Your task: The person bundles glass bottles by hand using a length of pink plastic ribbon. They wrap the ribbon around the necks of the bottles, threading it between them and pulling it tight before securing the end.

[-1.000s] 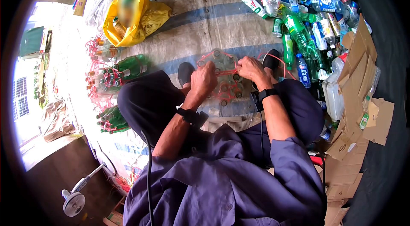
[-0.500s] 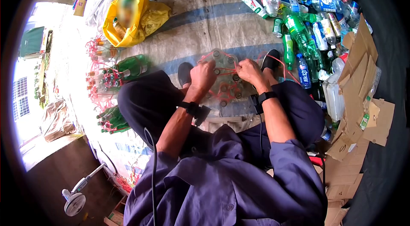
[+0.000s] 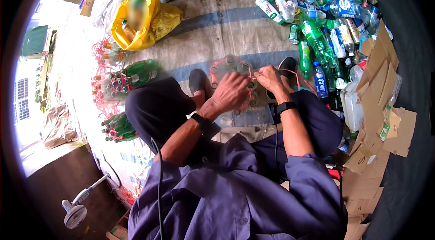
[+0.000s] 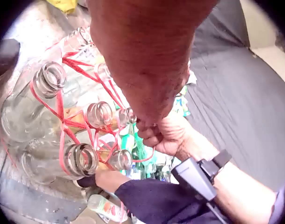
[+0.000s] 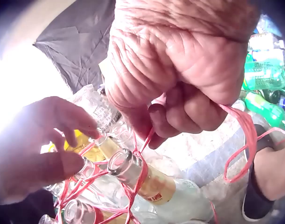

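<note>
Between two dark shoes (image 3: 197, 80), clear glass bottles (image 4: 100, 114) cluster in a lacing of pink string (image 5: 245, 126). At their seven o'clock the left hand (image 3: 230, 91) hangs over the necks, fingers apart; at three, the right hand (image 3: 268, 79) pinches the string. A yellow bag (image 3: 165, 22) sits at ten o'clock, plastic bottles (image 3: 312, 31) heap at two.

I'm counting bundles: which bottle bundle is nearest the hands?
The clear-glass bundle between the person's shoes; the other bundles are out past the left knee.
</note>
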